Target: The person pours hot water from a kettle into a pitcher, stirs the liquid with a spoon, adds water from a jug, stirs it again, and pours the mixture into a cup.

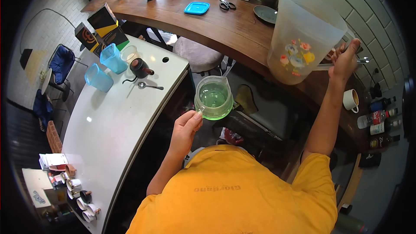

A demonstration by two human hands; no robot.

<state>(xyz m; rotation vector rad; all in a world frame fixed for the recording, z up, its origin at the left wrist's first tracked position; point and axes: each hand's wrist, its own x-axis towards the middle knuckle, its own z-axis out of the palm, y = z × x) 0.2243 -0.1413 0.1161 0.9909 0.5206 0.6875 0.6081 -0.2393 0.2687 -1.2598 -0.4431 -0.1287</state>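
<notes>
the left hand [187, 125] has its thumb and fingers closed on the handle of a clear jug [213, 97], which shows green inside. the jug is in front of the yellow shirt [234, 190], between the white table [99, 125] and the wooden counter [234, 28].

the right hand [344, 64], arm stretched out, grips the handle of a big cloudy pitcher [303, 26] printed with flowers; some of its fingers are hidden. the pitcher is at the right, overlapping the counter's edge in view; whether it touches the counter, one cannot tell.

on the counter, near the pitcher, is a dark plate [265, 14], with scissors [226, 4] and a blue lid [196, 8] farther left. two blue cups [106, 69] and a spoon [150, 86] are on the table. a stool [198, 54] stands beyond the jug, and a white cup [350, 99] sits near the right forearm, beside several bottles [378, 122].
</notes>
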